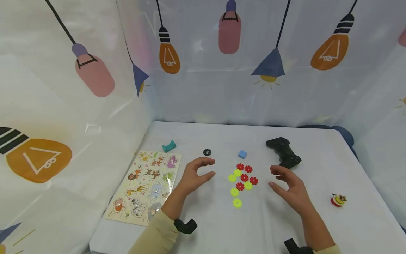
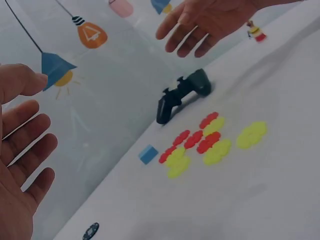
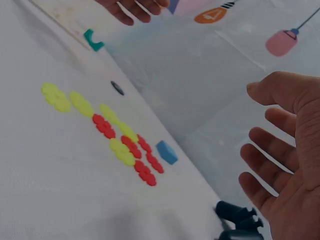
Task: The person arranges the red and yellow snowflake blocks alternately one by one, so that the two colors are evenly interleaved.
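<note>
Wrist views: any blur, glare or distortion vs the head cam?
Head view: sharp, evenly lit, faint shadows under the left hand and right hand; wide-angle bend at the edges, glare streaks on the backdrop. Left wrist view: dimmer, tilted, the flower discs slightly soft. Right wrist view: tilted too, the game controller cut off at the bottom edge.

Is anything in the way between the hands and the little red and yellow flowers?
Nothing visible is. The left hand and right hand hover open on either side of the red and yellow flower discs, with only bare table between.
</note>
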`<state>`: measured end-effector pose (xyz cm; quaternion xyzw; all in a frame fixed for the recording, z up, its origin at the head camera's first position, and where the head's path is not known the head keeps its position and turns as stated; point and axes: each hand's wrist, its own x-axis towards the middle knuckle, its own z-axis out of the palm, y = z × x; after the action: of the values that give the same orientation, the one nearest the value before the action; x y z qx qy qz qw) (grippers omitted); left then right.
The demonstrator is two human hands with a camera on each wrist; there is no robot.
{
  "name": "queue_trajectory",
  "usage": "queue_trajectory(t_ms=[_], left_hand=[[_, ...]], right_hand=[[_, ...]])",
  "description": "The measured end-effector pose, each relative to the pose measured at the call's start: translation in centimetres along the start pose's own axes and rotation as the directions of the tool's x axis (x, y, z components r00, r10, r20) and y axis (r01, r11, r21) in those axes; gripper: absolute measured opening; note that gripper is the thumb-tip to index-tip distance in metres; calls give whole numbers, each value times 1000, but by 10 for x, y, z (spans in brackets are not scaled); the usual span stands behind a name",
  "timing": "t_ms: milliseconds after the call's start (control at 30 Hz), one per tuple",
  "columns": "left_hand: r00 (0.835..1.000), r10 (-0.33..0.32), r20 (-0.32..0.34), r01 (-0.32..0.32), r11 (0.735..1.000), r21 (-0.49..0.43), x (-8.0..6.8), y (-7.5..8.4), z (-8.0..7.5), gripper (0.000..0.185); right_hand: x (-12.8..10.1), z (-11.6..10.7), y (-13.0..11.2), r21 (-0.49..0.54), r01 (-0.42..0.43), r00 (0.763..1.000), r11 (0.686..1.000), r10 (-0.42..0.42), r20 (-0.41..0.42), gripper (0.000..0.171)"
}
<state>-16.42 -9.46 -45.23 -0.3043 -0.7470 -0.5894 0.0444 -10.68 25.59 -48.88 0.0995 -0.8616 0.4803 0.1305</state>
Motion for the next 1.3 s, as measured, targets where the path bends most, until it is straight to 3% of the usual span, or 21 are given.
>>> queue_trajectory(t_ms=[133,267,400,533,667,800,933,1100,1167,1300], left_hand=[[999,-41,2,41,999,1,-2,-29,10,35],[988,-151,38,151,989,10,-7,-52,24,34],[971,-229,75,218,968,127,-8,-64,45,35],[963,-238,124,182,919,349,0,-72,73,37],[953,-242,183,129,868,479,9,-73,97,39],[946,-255,200,118,845,521,13,-75,111,37],[949,-239,207,93,836,542,13,-78,112,34],[954,-182,238,11,815,579,13,-78,113,24],[951,-175,254,-12,801,598,14,-77,115,22],[944,-187,273,-15,799,600,15,-75,117,25]], right_hand=[[6,8,4,3,-6,1000,1000,6,23,56],[8,16,10,-8,-22,999,1000,22,46,54],[4,17,15,-23,-29,998,999,30,52,53],[1,13,17,-11,-31,999,999,32,36,51],[-2,9,18,4,-32,999,999,31,26,50],[-7,6,18,7,-31,999,999,31,17,50],[-9,3,16,-2,-37,999,999,37,8,51],[-12,1,17,-4,-41,999,999,41,-6,51],[-12,0,17,2,-38,999,999,38,-11,51],[-13,-1,17,16,-37,999,999,37,-14,51]])
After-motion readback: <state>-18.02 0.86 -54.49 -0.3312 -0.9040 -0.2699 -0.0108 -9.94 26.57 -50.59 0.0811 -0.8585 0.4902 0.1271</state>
